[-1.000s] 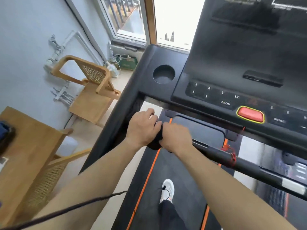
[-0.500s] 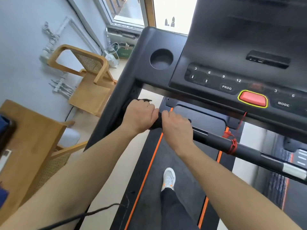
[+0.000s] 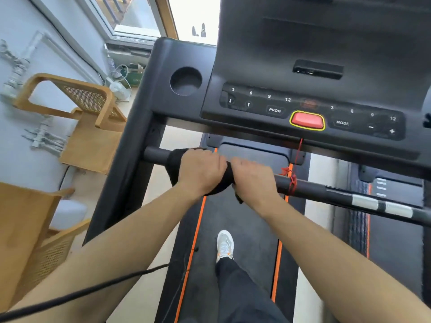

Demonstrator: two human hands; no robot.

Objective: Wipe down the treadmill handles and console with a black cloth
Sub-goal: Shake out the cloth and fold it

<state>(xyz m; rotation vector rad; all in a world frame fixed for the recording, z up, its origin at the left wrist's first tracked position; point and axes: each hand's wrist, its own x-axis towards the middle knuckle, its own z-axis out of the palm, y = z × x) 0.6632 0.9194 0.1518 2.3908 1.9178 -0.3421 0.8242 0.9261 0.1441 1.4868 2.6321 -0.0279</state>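
Note:
The black cloth (image 3: 173, 166) is wrapped around the left part of the treadmill's front handle bar (image 3: 310, 186). My left hand (image 3: 200, 170) grips the bar over the cloth, and cloth sticks out on its left and below it. Right beside it, my right hand (image 3: 254, 180) closes on the bar and on the cloth's right end. Above the hands sits the black console (image 3: 256, 66) with number keys, a PROG key and a red stop button (image 3: 307, 120). A bare stub of bar (image 3: 154, 154) shows left of the cloth.
A red cord (image 3: 292, 180) is tied around the bar just right of my right hand and runs up to the console. A cup holder (image 3: 185, 80) lies at the console's left. Wooden chairs (image 3: 77, 113) and a wooden table (image 3: 21, 229) stand to the left. My shoe (image 3: 224, 244) rests on the belt.
Both hands with the cloth have slid to the right along the bar, away from the left upright, so a bare stub of bar now shows. The view has tilted down and right.

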